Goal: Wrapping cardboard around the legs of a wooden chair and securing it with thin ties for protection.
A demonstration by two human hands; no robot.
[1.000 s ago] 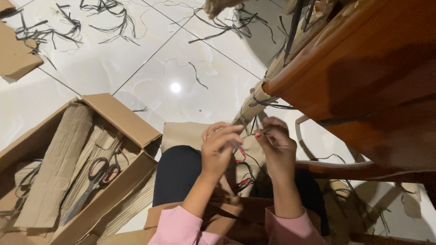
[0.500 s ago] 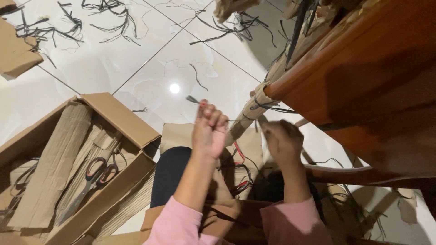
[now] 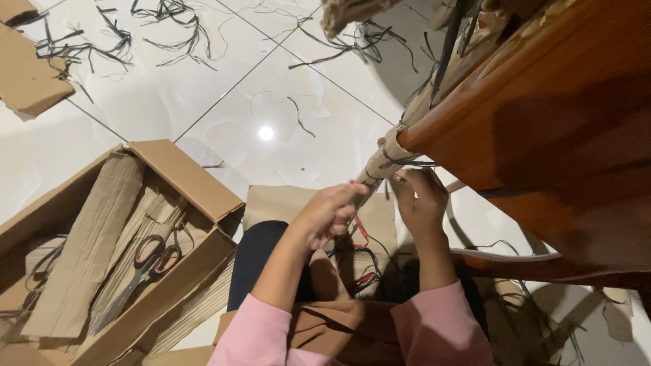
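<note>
A rolled cardboard tube (image 3: 384, 163) slants up beside a brown wooden furniture piece (image 3: 542, 129), with a thin dark string (image 3: 403, 163) wound around it. My left hand (image 3: 330, 213) grips the tube's lower part with its fingers closed. My right hand (image 3: 419, 202) sits just under the wrapped spot, fingertips pinching the dark string. Both arms wear pink sleeves. More dark and red strands (image 3: 361, 261) lie in my lap below the hands.
An open cardboard box (image 3: 173, 169) at the left holds cardboard strips and red-handled scissors (image 3: 146, 261). Dark string scraps (image 3: 166, 27) litter the white tiled floor. A flat cardboard piece (image 3: 24, 71) lies at the top left.
My left hand was raised with a strand, then dropped back onto the tube. My right hand has moved up to the wrapped string.
</note>
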